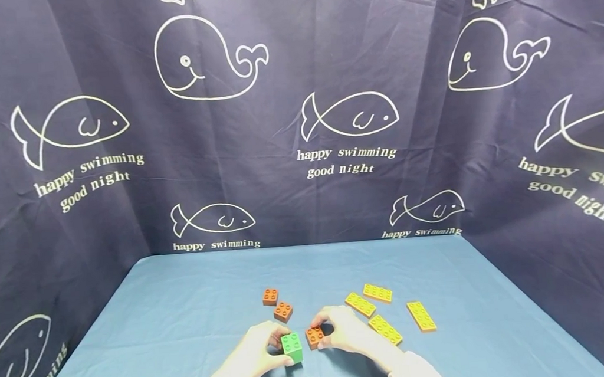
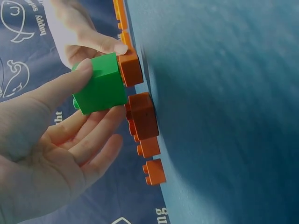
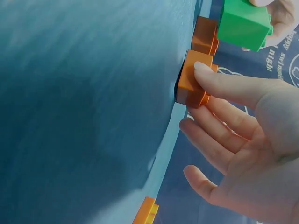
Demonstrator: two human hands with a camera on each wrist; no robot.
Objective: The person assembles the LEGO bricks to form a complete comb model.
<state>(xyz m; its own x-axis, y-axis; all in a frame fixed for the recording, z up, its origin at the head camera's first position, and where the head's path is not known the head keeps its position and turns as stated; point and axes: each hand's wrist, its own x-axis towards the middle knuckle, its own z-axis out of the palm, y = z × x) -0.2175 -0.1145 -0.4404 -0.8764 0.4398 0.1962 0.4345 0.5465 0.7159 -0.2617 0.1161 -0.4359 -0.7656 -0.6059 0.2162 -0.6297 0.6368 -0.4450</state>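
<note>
My left hand (image 1: 264, 348) grips a green building brick (image 1: 292, 348) between thumb and fingers, its studs facing up in the head view. In the left wrist view the green brick (image 2: 100, 84) is held above the table surface. Just to the right, my right hand (image 1: 342, 330) pinches an orange-brown four-stud brick (image 1: 315, 337) low at the table, thumb on its near side. The right wrist view shows that brick (image 3: 194, 79) under the thumb. Another orange brick (image 2: 143, 115) sits close below the green one, mostly hidden by the left hand from the head camera.
Two orange bricks (image 1: 270, 297) lie behind the left hand. Several flat yellow eight-stud bricks (image 1: 377, 292) are spread to the right, one (image 1: 385, 330) close beside the right forearm. Dark curtains (image 1: 276, 125) with whale and fish drawings surround the blue-covered table (image 1: 193, 292).
</note>
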